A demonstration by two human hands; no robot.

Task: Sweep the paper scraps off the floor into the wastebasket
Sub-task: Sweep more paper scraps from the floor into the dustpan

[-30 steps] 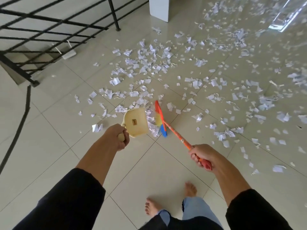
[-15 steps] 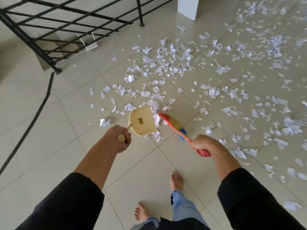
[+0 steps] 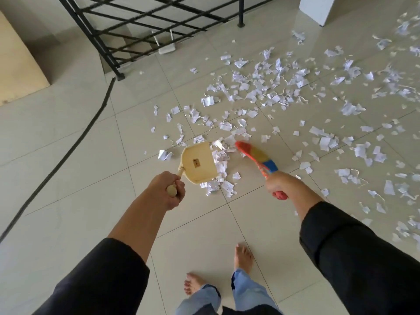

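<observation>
two bare feet (image 3: 243,258) low down on the pale floor (image 3: 68,223), blue trouser legs (image 3: 247,292) just above them. dark sleeves (image 3: 363,258) on both arms.

left hand (image 3: 169,189) wrapped tight round the wooden handle of the yellow dustpan (image 3: 197,162). right hand (image 3: 279,184) curled tight round the red handle of the little brush (image 3: 254,155). dustpan down on the floor, open side facing right. small heap of paper scraps (image 3: 219,165) touching the pan's mouth and spilling past its near corner. brush just beside that heap, on its right, not touching the pan.

compared with half a second ago: brush pulled back a little from the pan and turned more flat, heap at the pan's mouth a bit fuller, head turned to the left so more railing in view. probably means one stroke done and another stroke getting ready.

further out, lots more scraps (image 3: 272,87) all over the tiles, thick in the middle, thin far right. only a small part swept so far, most of the job left. no wastebasket in view, so no telling where the pan must go to be tipped.

left side, a black cable (image 3: 75,146) along the floor. far back, a black railing (image 3: 141,26), a white box with two short sticks (image 3: 167,50) behind it, a white block (image 3: 318,10) at the top right.
</observation>
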